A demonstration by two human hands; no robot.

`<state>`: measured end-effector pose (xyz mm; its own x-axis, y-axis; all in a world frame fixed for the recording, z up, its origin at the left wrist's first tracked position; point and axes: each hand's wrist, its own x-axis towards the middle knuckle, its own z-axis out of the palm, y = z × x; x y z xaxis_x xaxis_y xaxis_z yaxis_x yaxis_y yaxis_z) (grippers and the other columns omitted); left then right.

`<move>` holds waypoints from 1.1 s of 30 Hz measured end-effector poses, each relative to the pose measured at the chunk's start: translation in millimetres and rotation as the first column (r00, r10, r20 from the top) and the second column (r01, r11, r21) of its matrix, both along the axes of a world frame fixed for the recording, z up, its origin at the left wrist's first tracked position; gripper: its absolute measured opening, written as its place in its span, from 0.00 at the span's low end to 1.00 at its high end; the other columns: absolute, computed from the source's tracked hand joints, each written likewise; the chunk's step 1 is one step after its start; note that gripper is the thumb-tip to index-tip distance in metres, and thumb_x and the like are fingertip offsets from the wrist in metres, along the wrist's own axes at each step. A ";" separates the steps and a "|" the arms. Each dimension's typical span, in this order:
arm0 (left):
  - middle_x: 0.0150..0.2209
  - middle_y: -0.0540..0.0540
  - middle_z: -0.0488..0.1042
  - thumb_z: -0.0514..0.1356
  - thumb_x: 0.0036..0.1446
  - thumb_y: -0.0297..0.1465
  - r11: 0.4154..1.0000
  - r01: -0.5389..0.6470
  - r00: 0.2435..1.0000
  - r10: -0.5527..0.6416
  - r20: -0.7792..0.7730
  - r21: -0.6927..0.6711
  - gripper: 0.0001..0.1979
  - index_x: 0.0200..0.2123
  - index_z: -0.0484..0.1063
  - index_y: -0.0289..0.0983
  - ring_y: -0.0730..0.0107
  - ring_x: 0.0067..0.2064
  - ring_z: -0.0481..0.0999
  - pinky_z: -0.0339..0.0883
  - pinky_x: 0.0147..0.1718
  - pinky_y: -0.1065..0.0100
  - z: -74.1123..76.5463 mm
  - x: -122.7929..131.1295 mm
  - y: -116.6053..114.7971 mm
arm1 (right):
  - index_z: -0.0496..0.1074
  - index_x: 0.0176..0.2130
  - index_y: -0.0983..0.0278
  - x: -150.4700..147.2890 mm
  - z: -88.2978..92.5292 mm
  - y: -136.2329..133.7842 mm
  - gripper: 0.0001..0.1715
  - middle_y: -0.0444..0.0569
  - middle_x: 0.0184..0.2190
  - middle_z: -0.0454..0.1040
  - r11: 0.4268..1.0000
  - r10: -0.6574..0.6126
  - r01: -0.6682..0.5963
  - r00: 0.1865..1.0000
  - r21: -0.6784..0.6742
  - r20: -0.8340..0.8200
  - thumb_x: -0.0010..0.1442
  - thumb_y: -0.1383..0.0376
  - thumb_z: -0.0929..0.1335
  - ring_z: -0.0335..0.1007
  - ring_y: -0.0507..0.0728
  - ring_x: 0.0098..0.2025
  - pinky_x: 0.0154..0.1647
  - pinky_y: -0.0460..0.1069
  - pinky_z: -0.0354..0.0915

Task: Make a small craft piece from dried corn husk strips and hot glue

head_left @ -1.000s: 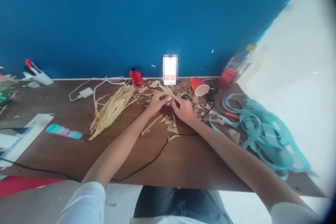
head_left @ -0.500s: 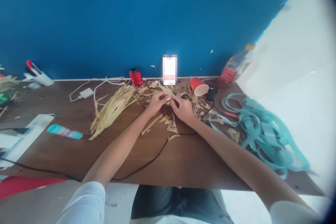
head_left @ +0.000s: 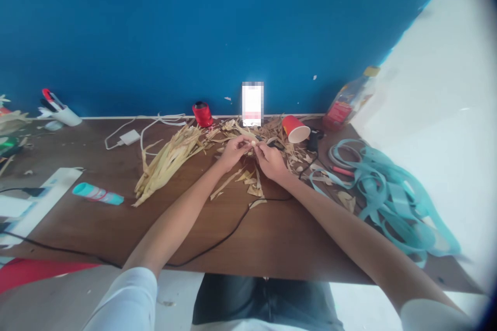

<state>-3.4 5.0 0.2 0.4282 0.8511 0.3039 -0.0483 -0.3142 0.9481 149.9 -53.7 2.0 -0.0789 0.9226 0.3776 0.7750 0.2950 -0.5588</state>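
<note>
Straw-coloured husk, dry, in several states. Item: one small pale piece (head_left: 253, 143), apparently husk, held up between the two hands above the brown table (head_left: 233, 238); its exact form is too small to tell. Condition of the work: in hand, and by judgement unfinished, since the piece is between the fingers and not set down. Done, as far as shows: short torn or cut scraps (head_left: 252, 186) lie on the table nearer the person, below the hands, and a looser litter of dry husk (head_left: 267, 126) is spread beyond them, which suggests material already broken down. Left, seemingly: one large bundle of long husk leaves (head_left: 166, 165), lying whole to the left of the left hand, touched by neither hand. Position of the piece: at the meeting point of the fingertips, just right of the left fingertips and at the tip of the right thumb and forefinger. Left hand (head_left: 233, 151): thumb and fingers drawn together in a pinch, scarcely any gap, on the piece's left side. Right hand (head_left: 271, 159): fingers curled, thumb and forefinger closed on its right side; how firmly each grips, cannot tell.
</note>
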 end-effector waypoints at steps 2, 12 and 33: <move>0.33 0.47 0.73 0.62 0.52 0.44 1.000 -0.004 1.000 0.004 -0.012 0.007 0.18 0.37 0.74 0.34 0.72 0.35 0.69 0.62 0.37 0.70 -0.5 -0.4 0.7 | 0.69 0.38 0.62 -0.1 0.0 0.0 0.18 0.51 0.32 0.76 1.000 0.005 -0.005 1.000 -0.010 -0.004 0.68 0.59 0.55 0.72 0.57 0.34 0.34 0.47 0.58; 0.33 0.47 0.72 0.63 0.51 0.44 0.999 -0.041 0.999 0.041 -0.022 0.005 0.18 0.35 0.72 0.34 0.70 0.35 0.69 0.63 0.38 0.69 -0.6 -1.2 2.1 | 0.69 0.38 0.62 -1.5 0.9 -0.8 0.17 0.50 0.31 0.76 1.000 0.006 -0.007 0.999 0.006 0.036 0.68 0.59 0.56 0.72 0.57 0.33 0.32 0.46 0.56; 0.30 0.49 0.73 0.63 0.51 0.44 0.993 -0.098 0.992 0.103 0.075 -0.070 0.17 0.34 0.74 0.35 0.74 0.30 0.68 0.62 0.32 0.71 -3.0 -0.5 2.9 | 0.70 0.38 0.62 -2.8 3.1 -2.7 0.15 0.50 0.27 0.75 0.998 -0.045 0.042 0.997 0.054 0.060 0.66 0.61 0.58 0.71 0.57 0.29 0.31 0.47 0.55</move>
<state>-3.9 7.9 -2.9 0.3170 0.9077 0.2748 -0.0942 -0.2582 0.9615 147.1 -56.4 5.0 -0.0635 0.9046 0.4215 0.8202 0.2879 -0.4944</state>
